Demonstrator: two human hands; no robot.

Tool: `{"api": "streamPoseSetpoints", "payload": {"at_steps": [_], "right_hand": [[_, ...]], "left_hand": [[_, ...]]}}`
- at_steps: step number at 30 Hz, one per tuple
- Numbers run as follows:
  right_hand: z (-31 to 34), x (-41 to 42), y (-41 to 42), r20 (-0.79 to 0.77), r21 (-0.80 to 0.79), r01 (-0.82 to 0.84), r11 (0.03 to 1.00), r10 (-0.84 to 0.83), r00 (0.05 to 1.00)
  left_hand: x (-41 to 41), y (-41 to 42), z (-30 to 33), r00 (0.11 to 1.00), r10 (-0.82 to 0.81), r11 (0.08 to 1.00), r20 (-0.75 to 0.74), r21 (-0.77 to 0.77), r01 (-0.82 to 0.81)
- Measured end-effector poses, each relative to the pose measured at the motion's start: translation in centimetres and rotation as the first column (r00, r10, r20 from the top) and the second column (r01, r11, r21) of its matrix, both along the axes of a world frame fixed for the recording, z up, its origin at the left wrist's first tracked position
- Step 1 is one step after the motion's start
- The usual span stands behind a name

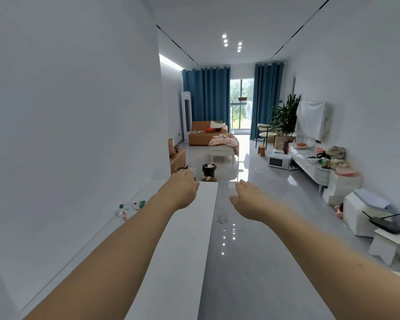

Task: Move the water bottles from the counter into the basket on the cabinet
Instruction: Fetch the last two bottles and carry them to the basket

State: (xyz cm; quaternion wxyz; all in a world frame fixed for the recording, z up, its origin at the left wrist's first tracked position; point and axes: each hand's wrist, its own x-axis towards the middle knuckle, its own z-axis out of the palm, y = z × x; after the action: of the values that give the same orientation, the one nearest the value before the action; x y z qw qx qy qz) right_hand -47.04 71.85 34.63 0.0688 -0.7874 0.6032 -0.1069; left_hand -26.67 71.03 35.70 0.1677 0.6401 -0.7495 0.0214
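Note:
Two clear plastic water bottles lie on their sides on the white counter against the left wall: one with a green cap and green label, one with a red label just below it. My left hand stretches out over the counter's far end, empty, fingers apart, to the right of the bottles and not touching them. My right hand hovers palm down over the floor beyond the counter's edge, also empty. On the white cabinet along the right wall sits a pink, blurred basket-like thing.
A glossy grey floor runs ahead to a sofa and blue curtains. White boxes, a router and a stool crowd the right side. A black bin stands past the counter's far end.

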Motion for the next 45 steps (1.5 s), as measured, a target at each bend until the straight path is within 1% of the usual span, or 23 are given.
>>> {"api": "streamPoseSetpoints", "payload": {"at_steps": [4, 8, 11, 13, 16, 21, 25, 32, 38, 42, 45], "right_hand": [[-0.7, 0.2, -5.5, 0.014, 0.020, -0.006, 1.000, 0.005, 1.000], [-1.9, 0.0, -11.9, 0.004, 0.041, -0.036, 0.999, 0.036, 0.999], [-2.6, -1.5, -17.9, 0.012, 0.039, -0.030, 0.999, 0.030, 0.999], [-2.9, -3.1, -22.1, 0.032, 0.053, -0.021, 0.998, 0.020, 0.999], [-2.5, -5.4, -28.2, 0.046, 0.059, 0.001, 0.998, -0.004, 0.999], [-1.6, -7.5, -36.7, 0.066, 0.044, 0.004, 0.999, -0.007, 0.998], [-1.9, -7.8, -41.8, 0.065, 0.053, -0.014, 0.998, 0.011, 0.998], [-3.0, -7.0, -51.9, 0.040, 0.082, -0.022, 0.996, 0.018, 0.999], [-3.6, -3.8, -62.6, 0.033, 0.071, -0.057, 0.996, 0.055, 0.998], [-2.7, -1.9, -69.6, 0.013, 0.074, -0.046, 0.996, 0.045, 0.999], [-1.7, -0.7, -74.4, 0.016, 0.034, -0.041, 0.999, 0.040, 0.999]], "left_hand": [[-0.4, -6.1, -1.6, 0.999, -0.012, 1.000, -0.045, 0.019, 0.013], [-0.3, -12.2, -3.4, 1.000, 0.006, 0.999, -0.015, 0.043, -0.005], [-0.8, -17.9, -4.2, 1.000, 0.020, 0.999, -0.001, 0.031, -0.020], [-1.6, -21.8, -4.2, 1.000, 0.026, 0.999, -0.003, 0.032, -0.026], [-3.3, -27.8, -3.0, 0.998, 0.012, 1.000, 0.066, 0.019, -0.013], [-6.0, -36.4, -1.1, 0.995, 0.002, 0.999, 0.098, -0.035, 0.002], [-7.1, -41.7, -2.0, 0.993, -0.005, 1.000, 0.120, 0.023, 0.002], [-6.3, -51.9, -3.6, 0.991, -0.007, 0.999, 0.135, 0.034, 0.003], [-3.2, -62.5, -4.5, 0.995, 0.016, 1.000, 0.095, 0.021, -0.018], [-1.1, -69.3, -3.8, 0.997, 0.046, 0.998, 0.066, 0.038, -0.048], [0.1, -74.1, -2.7, 0.996, 0.073, 0.997, 0.049, 0.018, -0.074]]}}
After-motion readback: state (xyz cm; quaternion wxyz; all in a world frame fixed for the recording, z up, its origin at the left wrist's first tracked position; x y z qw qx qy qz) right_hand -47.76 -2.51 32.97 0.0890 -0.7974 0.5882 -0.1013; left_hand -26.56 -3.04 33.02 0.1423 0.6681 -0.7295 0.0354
